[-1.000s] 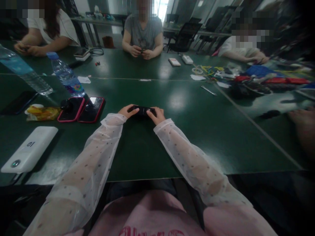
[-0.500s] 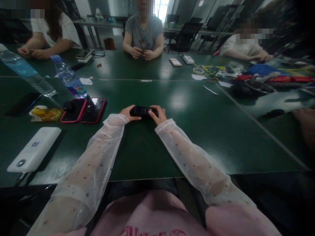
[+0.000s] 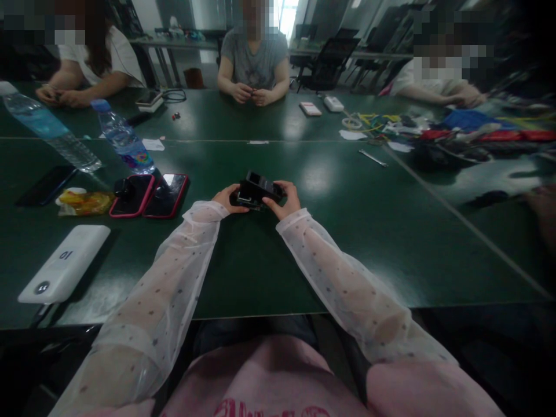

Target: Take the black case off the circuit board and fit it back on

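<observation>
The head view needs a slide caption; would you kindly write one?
Left hand and right hand hold a black device, its upper part tilted, at a table.

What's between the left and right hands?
Head view: a tilted black piece in the right hand, partly over a dark board-like part in the left hand.

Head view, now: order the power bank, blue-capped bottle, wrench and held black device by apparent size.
1. Power bank, also nearer the camera
2. Blue-capped bottle
3. Black device, partly covered
4. Wrench
</observation>
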`<state>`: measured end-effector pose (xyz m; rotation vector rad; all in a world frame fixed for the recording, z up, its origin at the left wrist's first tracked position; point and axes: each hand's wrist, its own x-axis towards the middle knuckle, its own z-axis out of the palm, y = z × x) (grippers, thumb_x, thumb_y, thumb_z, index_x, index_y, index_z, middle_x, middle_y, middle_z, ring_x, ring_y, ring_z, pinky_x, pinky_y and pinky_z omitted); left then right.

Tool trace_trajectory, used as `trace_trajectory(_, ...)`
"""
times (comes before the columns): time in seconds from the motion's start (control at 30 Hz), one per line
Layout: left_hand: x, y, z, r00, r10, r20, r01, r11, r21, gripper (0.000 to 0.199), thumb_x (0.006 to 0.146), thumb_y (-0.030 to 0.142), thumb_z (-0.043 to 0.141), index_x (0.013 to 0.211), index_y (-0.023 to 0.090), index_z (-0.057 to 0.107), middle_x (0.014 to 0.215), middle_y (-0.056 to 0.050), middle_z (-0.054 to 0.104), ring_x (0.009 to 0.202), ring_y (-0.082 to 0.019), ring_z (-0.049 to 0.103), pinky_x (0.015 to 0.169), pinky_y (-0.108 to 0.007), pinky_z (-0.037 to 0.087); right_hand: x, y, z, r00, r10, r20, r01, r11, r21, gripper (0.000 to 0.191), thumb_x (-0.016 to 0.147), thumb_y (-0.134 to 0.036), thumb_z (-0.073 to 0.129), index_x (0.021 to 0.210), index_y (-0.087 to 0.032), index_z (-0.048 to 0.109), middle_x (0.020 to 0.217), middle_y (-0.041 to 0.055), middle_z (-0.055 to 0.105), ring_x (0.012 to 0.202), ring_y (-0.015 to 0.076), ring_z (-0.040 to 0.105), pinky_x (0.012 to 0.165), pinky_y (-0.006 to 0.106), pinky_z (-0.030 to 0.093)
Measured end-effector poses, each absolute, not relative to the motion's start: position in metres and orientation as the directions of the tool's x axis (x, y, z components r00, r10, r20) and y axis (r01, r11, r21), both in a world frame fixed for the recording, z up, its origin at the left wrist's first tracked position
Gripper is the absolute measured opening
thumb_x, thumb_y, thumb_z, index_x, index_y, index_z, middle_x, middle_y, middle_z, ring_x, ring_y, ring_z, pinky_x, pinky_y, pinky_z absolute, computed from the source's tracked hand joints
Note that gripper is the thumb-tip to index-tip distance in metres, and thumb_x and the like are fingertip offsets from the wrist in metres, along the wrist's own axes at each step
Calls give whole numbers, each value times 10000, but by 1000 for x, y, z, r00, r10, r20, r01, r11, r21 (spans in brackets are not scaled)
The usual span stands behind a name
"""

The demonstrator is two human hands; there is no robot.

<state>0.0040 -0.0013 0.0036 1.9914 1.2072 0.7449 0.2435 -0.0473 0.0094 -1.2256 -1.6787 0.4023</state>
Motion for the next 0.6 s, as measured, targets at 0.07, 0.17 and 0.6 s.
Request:
trace_trajectory(0.07, 4, -2, 5, 444, 883, 151, 490, -381, 784, 789, 574, 425, 845, 1266, 190, 549, 1243, -107, 617, 1156, -304, 595, 1020, -481, 442, 250, -41, 8, 109, 818, 564, 511, 441, -738, 566, 727, -527, 684, 1171, -245, 475, 1139, 98, 535, 1044, 279, 542, 911, 492, 476)
trace_trajectory(0.17, 4, -2, 6, 484, 862, 151, 472, -403, 784, 734, 625, 431, 824, 1268, 194, 561, 1233, -101, 622, 1137, -289, 606, 1016, -475, 445, 267, -29, 2, 238, 773, 589, 549, 393, -737, 579, 702, -529, 697, 1153, -241, 474, 1138, 103, 530, 1060, 291, 523, 891, 497, 475)
trace_trajectory(0.6, 3, -3, 10, 474, 872, 124, 502, -383, 775, 698, 626, 411, 832, 1233, 168, 587, 1210, -112, 639, 1138, -292, 607, 1015, -494, 443, 280, -24, -1, 227, 885, 405, 699, 142, -701, 513, 664, -375, 755, 1091, -217, 518, 1083, 111, 582, 1108, 332, 516, 963, 515, 442)
